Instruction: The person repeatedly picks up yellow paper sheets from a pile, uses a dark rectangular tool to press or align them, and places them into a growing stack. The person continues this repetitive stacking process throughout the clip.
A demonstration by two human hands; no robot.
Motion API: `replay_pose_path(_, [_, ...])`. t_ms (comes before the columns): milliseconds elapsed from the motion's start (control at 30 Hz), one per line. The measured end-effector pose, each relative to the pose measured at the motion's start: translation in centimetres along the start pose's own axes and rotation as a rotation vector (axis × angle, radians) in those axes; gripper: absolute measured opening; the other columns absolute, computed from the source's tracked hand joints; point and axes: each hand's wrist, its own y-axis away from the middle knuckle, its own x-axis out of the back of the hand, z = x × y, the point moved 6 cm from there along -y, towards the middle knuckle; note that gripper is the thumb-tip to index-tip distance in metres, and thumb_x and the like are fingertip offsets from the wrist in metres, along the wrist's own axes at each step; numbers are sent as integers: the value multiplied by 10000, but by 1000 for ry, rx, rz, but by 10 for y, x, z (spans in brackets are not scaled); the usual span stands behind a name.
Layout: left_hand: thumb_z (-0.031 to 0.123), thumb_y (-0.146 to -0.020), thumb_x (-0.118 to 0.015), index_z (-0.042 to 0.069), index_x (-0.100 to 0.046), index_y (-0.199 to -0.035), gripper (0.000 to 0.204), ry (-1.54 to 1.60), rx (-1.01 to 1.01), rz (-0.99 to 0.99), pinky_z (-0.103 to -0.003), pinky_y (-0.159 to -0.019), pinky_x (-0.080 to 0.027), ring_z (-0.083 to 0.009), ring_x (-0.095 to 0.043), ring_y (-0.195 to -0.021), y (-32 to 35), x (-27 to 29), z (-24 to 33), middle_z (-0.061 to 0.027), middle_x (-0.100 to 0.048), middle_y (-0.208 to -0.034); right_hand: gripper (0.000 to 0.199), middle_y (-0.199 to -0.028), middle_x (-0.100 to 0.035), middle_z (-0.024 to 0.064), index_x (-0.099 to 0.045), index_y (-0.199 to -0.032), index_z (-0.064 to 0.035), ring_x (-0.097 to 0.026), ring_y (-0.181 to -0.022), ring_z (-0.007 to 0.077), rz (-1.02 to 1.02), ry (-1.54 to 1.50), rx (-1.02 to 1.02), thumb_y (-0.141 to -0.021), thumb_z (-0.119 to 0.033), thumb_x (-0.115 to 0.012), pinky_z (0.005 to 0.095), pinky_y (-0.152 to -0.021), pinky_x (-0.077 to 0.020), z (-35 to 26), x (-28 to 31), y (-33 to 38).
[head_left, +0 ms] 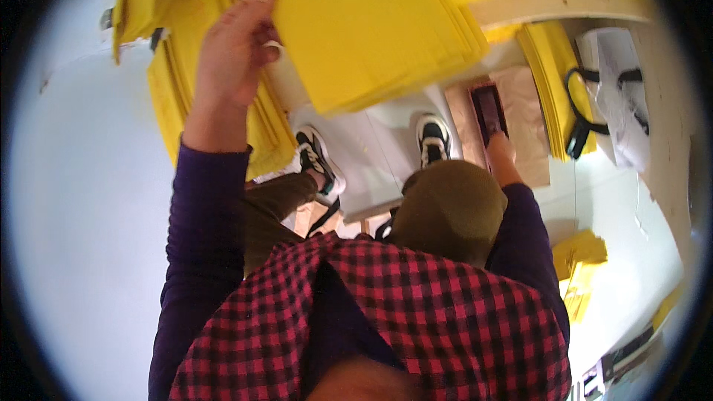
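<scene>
A stack of yellow paper sheets or envelopes (356, 30) lies slanted in front of me, its near edge slightly blurred. At its left edge is my left hand (236, 48), the forefinger touching the border. The fingers are bent, with a gap between forefinger and thumb. Low on the right, my right hand (501, 150) closes round the near end of a dark oblong thing (488, 108) with a reddish-brown rim; its kind is unclear. That thing is over a brown paper sheet (529, 122). My right fingers are partly hidden.
More yellow stacks (174, 82) stand at the left, and another yellow stack (553, 82) on the right. Beside the latter lie a black strap (575, 108) and a white bag (620, 96). A wooden edge (557, 6) runs across the upper right. Yellow pieces (579, 252) lie lower right.
</scene>
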Motion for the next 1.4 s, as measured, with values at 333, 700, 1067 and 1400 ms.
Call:
replay_pose_path(333, [181, -856, -586, 18, -565, -1027, 237, 89, -18, -154, -247, -607, -513, -131, -645, -760, 14, -37, 10, -62, -654, -922, 331, -1093, -589, 218, -547, -1066, -27, -575, -1012, 382, -10, 17, 39, -855, -278, -501, 497, -836, -466, 8, 27, 20])
replay_pose_path(700, [44, -810, -535, -29, -541, -1018, 221, 310, -89, -17, -313, -615, -492, -203, -599, -723, 22, -26, 9, -111, -609, -872, 337, -876, -625, 257, -548, -875, 13, -607, -844, 429, 276, -58, 142, -806, -315, -583, 508, -755, -487, 27, 97, 116])
replay_pose_path(1067, [26, -837, -513, -39, -505, -1070, 242, 338, -143, 43, -328, -671, -503, -203, -598, -801, 86, 60, -23, -124, -599, -945, 329, -754, -598, 274, -537, -802, 53, -593, -722, 433, 621, -188, 276, -817, -273, -582, 478, -650, -477, 33, 190, 214])
replay_pose_path(1400, [-2, -846, -492, -36, -513, -1095, 252, 548, -89, 19, -330, -711, -505, -215, -608, -841, 114, 129, -78, -123, -611, -973, 268, -724, -612, 238, -545, -852, 60, -626, -572, 337, 662, -374, 306, -841, -204, -588, 410, -514, -507, 6, 256, 246])
